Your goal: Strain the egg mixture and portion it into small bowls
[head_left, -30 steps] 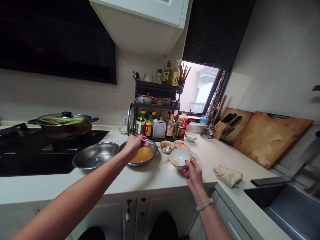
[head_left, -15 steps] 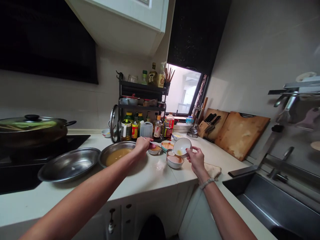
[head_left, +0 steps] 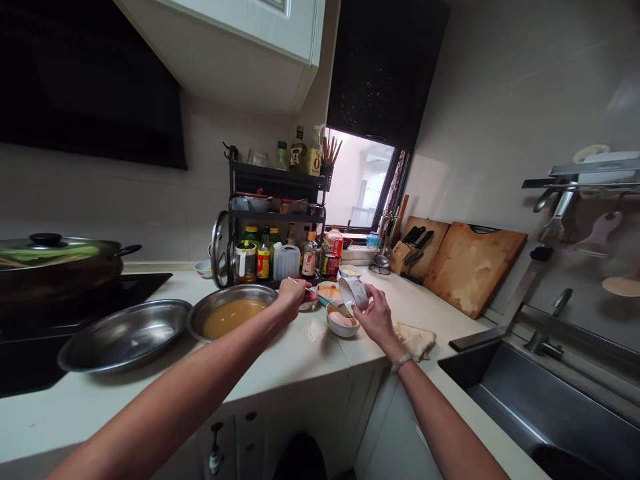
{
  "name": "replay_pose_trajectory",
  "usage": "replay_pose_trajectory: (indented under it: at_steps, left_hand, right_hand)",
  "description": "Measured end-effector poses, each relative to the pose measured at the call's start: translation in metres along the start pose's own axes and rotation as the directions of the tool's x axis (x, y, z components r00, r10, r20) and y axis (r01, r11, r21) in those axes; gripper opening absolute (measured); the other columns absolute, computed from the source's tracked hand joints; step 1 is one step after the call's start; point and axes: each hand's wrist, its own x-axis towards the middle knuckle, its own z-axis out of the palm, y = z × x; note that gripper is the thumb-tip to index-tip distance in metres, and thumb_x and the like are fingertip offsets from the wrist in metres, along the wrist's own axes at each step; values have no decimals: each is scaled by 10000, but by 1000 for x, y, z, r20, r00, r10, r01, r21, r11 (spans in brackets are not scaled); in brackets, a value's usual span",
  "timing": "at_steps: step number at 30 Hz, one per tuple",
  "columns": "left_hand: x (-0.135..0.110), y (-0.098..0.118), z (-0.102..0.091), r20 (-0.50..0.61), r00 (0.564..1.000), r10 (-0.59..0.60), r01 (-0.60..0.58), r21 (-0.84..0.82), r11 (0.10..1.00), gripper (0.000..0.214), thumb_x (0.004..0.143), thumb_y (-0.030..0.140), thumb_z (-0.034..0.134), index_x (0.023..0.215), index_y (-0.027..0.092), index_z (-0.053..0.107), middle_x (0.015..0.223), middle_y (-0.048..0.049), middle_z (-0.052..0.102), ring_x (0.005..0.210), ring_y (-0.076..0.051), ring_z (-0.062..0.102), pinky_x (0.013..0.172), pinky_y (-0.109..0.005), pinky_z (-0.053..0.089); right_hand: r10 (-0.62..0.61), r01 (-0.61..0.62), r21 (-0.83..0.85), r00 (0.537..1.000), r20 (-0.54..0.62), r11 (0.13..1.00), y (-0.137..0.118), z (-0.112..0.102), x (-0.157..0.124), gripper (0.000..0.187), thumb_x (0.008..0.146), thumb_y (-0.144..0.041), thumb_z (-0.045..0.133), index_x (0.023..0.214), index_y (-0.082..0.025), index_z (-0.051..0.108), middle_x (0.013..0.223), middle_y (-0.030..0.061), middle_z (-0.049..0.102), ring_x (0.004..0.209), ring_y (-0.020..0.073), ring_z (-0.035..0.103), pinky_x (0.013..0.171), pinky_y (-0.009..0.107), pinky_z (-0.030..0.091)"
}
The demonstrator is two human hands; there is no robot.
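Observation:
My right hand (head_left: pixel 373 313) grips a small white bowl (head_left: pixel 354 293) with a patterned outside, tipped steeply to the left. Directly beneath its rim stands another white bowl (head_left: pixel 343 327) with pale pinkish contents; something yellowish shows between the two. My left hand (head_left: pixel 294 298) is closed around a thin, light-handled utensil (head_left: pixel 306 287), whose far end I cannot make out. Behind the hands sits a shallow dish (head_left: pixel 327 291) with orange-toned contents. A metal basin (head_left: pixel 200 327) of cloudy yellow-brown liquid is left of my left hand, partly covered by the forearm.
Left lies an empty metal basin (head_left: pixel 125 330) beside the stove, which bears a lidded pan (head_left: pixel 55 260). A black rack (head_left: pixel 275 215) with bottles stands behind. On the right are a cloth (head_left: pixel 415 340), cutting boards (head_left: pixel 475 267), a knife block (head_left: pixel 401 255) and the sink (head_left: pixel 530 407).
My right hand has tipped the small bowl further over and brought it lower, so its patterned outside shows. My left hand still grips the utensil. The view has shifted slightly to the right.

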Motion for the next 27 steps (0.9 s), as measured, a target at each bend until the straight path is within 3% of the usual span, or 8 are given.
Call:
replay_pose_trajectory:
  at_steps: [3,5,8,11,15,18,21,27]
  left_hand:
    - [0,1,-2,-6,1000,-8,8,2,1000,227,794,0,448,880,31,655,424,-26,591,362,-131,578,499,-229,521]
    - [0,3,-3,-7,1000,-11,11,3,1000,228,795,0,451,884,34,658,432,-27,598,365,-127,579,501,-223,519]
    - [1,6,-5,-10,1000,-10,10,5,1000,222,790,-1,462,879,35,663,443,-32,607,369,-126,579,506,-222,521]
    - [2,10,-8,-13,1000,-5,5,3,1000,208,783,5,480,872,38,665,441,-32,604,372,-131,579,507,-228,524]
    - [8,11,-13,-23,1000,6,-6,-2,1000,202,781,10,483,870,37,663,431,-29,584,365,-133,571,510,-238,524]
    - [14,10,-17,-31,999,18,-19,-6,1000,185,765,21,506,857,48,664,452,-35,590,392,-143,591,539,-248,531]
    - [16,12,-22,-38,999,37,-37,-6,999,163,755,31,520,820,72,664,478,-35,600,407,-138,596,544,-238,525]
    - [5,29,-45,-69,996,59,-60,-4,998,182,782,28,485,715,89,643,500,-56,610,402,-126,588,535,-221,521]
  right_hand:
    - [80,-76,109,996,-30,991,-2,-1,-4,561,645,-262,669,1183,-175,537,1073,104,564,627,145,552,582,309,496]
    - [239,-211,251,967,-89,945,-4,-2,-5,594,638,-313,692,1186,-175,507,1018,76,581,531,107,522,506,276,469]
    - [543,-402,533,830,-131,744,-11,-11,-9,601,631,-383,706,1152,-188,478,811,-6,597,459,89,499,391,207,379]
    - [703,-438,743,709,-60,505,-18,-25,-20,517,604,-359,721,1037,-191,496,609,-69,558,411,69,455,351,152,301]
    - [735,-527,802,655,175,279,-31,-42,-53,402,546,-323,759,832,-185,511,545,-66,546,397,55,449,320,126,249]
    - [736,-650,736,591,331,191,-46,-41,-79,390,535,-319,783,783,-176,519,542,-55,547,400,55,462,314,123,246]
    - [695,-741,654,550,463,151,-64,-23,-97,363,560,-330,774,775,-166,531,554,-38,560,403,56,474,320,128,260]
    - [612,-828,543,505,609,142,-92,37,-105,249,582,-286,702,731,-149,557,519,-35,559,374,66,481,343,150,317]
